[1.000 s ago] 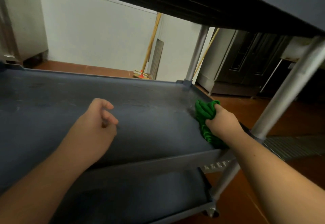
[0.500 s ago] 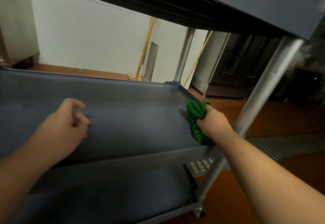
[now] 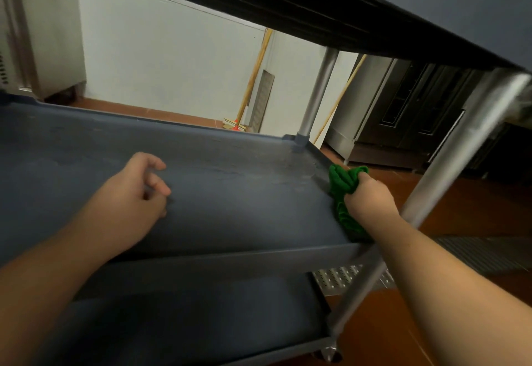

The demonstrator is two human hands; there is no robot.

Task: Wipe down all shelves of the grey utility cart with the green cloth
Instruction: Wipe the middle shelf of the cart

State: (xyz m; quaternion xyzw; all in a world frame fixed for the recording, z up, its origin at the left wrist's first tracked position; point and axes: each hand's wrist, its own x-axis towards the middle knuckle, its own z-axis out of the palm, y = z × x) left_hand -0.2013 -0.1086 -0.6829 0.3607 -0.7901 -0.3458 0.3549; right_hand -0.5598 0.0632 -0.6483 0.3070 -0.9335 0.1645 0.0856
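Note:
The grey utility cart's middle shelf (image 3: 230,207) fills the view, with the top shelf (image 3: 374,0) overhead and the bottom shelf (image 3: 187,322) below. My right hand (image 3: 368,201) grips the bunched green cloth (image 3: 342,193) and presses it against the shelf's right rim, near the front right post (image 3: 449,164). My left hand (image 3: 129,198) hovers or rests over the middle of the same shelf, fingers loosely curled, holding nothing. Dull streaks show on the shelf toward its far right corner.
A far right post (image 3: 316,101) rises from the shelf's back corner. Two wooden broom handles (image 3: 253,78) lean on the white wall behind. A dark cabinet (image 3: 417,112) stands at right on the red tile floor (image 3: 475,207), with a metal floor grate (image 3: 345,279) below.
My right hand has kept the cloth against the right rim, shifting slightly along it. The view tilted and shifted a little; my left hand stays curled over the shelf.

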